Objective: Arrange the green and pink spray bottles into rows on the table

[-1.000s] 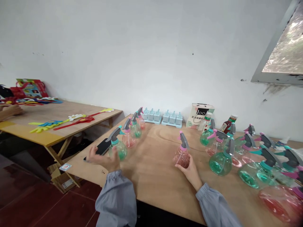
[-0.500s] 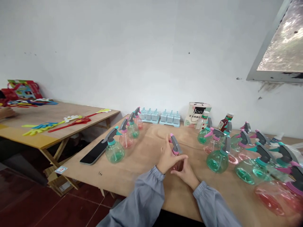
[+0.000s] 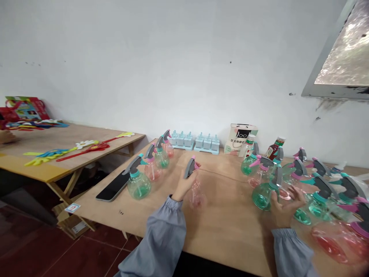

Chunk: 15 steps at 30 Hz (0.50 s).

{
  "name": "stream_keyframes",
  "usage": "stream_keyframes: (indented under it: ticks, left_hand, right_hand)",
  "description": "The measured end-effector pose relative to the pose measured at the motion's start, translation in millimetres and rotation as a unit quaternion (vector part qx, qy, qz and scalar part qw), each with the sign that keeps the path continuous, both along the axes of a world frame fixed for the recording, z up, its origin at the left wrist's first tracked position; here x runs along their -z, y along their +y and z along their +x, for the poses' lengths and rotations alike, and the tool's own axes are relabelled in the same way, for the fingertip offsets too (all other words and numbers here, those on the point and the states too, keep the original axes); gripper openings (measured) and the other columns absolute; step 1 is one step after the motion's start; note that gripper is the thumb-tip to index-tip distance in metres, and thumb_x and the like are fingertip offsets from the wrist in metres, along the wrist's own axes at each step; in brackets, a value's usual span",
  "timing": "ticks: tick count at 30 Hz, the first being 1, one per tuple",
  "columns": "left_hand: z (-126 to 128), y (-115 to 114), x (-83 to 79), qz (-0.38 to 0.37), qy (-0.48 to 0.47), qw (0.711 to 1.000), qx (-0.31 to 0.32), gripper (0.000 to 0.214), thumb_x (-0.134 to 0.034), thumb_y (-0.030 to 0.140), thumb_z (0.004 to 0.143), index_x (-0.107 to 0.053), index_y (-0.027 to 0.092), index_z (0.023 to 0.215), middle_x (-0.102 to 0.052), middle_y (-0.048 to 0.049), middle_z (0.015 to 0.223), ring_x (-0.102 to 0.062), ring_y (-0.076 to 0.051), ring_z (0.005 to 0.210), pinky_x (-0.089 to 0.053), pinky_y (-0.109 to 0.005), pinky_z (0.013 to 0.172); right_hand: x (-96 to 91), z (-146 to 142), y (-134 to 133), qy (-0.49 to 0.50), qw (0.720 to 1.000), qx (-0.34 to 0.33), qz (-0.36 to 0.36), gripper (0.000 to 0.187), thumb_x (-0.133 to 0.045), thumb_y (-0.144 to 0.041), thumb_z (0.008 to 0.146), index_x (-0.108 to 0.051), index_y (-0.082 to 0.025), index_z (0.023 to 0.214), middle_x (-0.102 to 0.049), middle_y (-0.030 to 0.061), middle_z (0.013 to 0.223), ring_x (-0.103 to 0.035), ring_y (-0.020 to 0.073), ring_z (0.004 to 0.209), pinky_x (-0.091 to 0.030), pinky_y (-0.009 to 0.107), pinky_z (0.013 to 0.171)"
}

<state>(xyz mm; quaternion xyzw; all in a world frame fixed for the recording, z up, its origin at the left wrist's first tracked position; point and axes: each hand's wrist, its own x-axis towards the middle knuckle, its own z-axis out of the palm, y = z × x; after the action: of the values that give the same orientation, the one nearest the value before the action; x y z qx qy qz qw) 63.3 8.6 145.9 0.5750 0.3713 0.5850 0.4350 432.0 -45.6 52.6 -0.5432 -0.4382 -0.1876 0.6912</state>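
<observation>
My left hand is closed round the neck of a clear pink spray bottle with a grey trigger head, tilted just above the wooden table. My right hand is open, fingers spread, against a green spray bottle at the edge of a crowd of green and pink spray bottles on the right.
A row of spray bottles stands on the left, with a black phone beside it. Blue ice moulds, a carton and a sauce bottle line the wall. Another table carries coloured toys; another person's hand rests there.
My left hand left the green bottle in the row, came across and took the pink bottle, moving it left. My right hand let go of it and went right to a green bottle.
</observation>
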Motion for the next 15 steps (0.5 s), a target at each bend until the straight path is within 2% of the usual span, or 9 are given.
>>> stream_keyframes:
  ticks: [1, 3, 6, 10, 15]
  left_hand:
    - [-2.5, -0.3, -4.1, -0.014, -0.009, 1.000, 0.006, 0.059, -0.072, 0.043, 0.079, -0.059, 0.025, 0.133, -0.072, -0.0076, 0.118, -0.064, -0.025, 0.116, -0.053, -0.036, 0.088]
    - [-5.2, 0.6, -10.0, -0.028, -0.031, 0.999, 0.029, 0.060, -0.072, 0.049, 0.080, -0.058, 0.029, 0.135, -0.072, -0.0067, 0.122, -0.060, -0.025, 0.124, -0.053, -0.033, 0.085]
    - [-2.1, 7.3, -12.6, -0.045, -0.068, 0.992, 0.093, 0.057, -0.076, 0.050, 0.075, -0.064, 0.028, 0.127, -0.071, -0.0068, 0.125, -0.060, -0.025, 0.125, -0.052, -0.027, 0.078]
    - [10.7, 20.7, -6.0, -0.123, -0.094, 0.975, 0.156, 0.052, -0.077, 0.043, 0.064, -0.070, 0.022, 0.112, -0.074, -0.0095, 0.114, -0.069, -0.024, 0.105, -0.052, -0.027, 0.070]
    - [16.5, 27.3, 5.1, -0.166, -0.116, 0.966, 0.162, 0.051, -0.067, 0.032, 0.061, -0.068, 0.023, 0.111, -0.075, -0.0078, 0.109, -0.070, -0.023, 0.102, -0.056, -0.029, 0.075]
  right_hand:
    - [2.2, -1.9, 1.3, 0.017, 1.000, -0.015, -0.016, 0.073, -0.070, -0.057, 0.080, -0.035, -0.027, 0.137, -0.046, 0.0143, 0.134, -0.051, 0.0355, 0.125, -0.041, 0.064, 0.104]
    - [7.2, -12.5, 4.1, 0.020, 1.000, 0.000, -0.023, 0.073, -0.073, -0.059, 0.076, -0.043, -0.022, 0.131, -0.054, 0.0123, 0.122, -0.059, 0.0317, 0.112, -0.047, 0.059, 0.097]
    - [14.8, -38.7, 6.6, -0.006, 0.998, -0.007, -0.063, 0.067, -0.071, -0.059, 0.078, -0.047, -0.019, 0.127, -0.056, 0.0130, 0.118, -0.059, 0.0293, 0.108, -0.049, 0.054, 0.096]
    - [20.6, -75.8, 12.5, -0.038, 0.991, -0.078, -0.104, 0.057, -0.061, -0.056, 0.087, -0.044, -0.022, 0.130, -0.055, 0.0121, 0.119, -0.057, 0.0277, 0.112, -0.046, 0.053, 0.101]
    - [19.3, -98.7, 38.1, -0.044, 0.989, -0.100, -0.101, 0.057, -0.060, -0.058, 0.087, -0.045, -0.019, 0.127, -0.054, 0.0139, 0.121, -0.054, 0.0291, 0.117, -0.042, 0.052, 0.106]
